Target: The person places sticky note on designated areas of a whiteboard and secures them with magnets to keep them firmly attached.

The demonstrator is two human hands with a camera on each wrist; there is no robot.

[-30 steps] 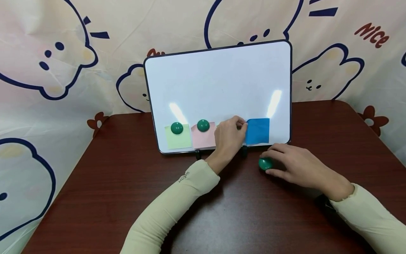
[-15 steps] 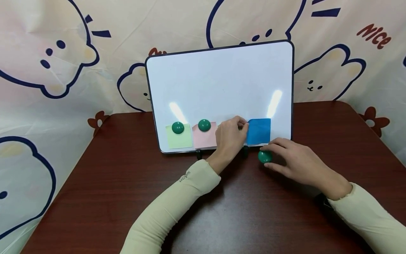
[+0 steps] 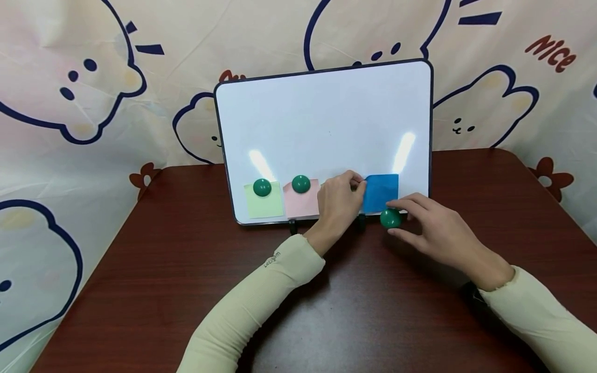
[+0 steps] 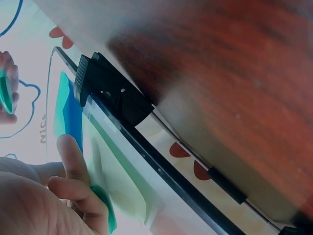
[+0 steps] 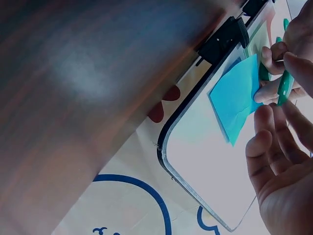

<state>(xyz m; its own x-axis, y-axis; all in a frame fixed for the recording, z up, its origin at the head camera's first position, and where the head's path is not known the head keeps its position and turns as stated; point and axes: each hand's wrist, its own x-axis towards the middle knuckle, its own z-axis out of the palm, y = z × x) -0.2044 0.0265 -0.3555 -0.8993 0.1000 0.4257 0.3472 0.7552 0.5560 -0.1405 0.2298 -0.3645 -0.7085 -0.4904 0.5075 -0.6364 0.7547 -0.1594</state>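
In the head view, my left hand [image 3: 338, 199] pinches the upper left corner of a blue sticky note [image 3: 382, 192] against the whiteboard [image 3: 322, 124]. My right hand [image 3: 440, 235] holds a green round magnet [image 3: 390, 218] between thumb and fingers, in front of the note's lower right corner. The right wrist view shows the blue note [image 5: 237, 98] tilting off the board at its lower edge. Behind my left fingers, in the left wrist view, another green magnet [image 4: 105, 208] sits on a pale yellow-green note [image 4: 120, 169], mostly hidden from the head view.
Left on the board are a light green note [image 3: 263, 207] and a pink note [image 3: 298, 203], each under a green magnet. Black stand clips [image 3: 293, 226] grip the board's lower edge. It stands on a dark wooden table [image 3: 186, 248], before a cartoon-printed cloth [image 3: 154, 103].
My right hand has carried the green magnet upward from over the table to the board's lower edge, by the blue note. My left hand stays at the note's corner.
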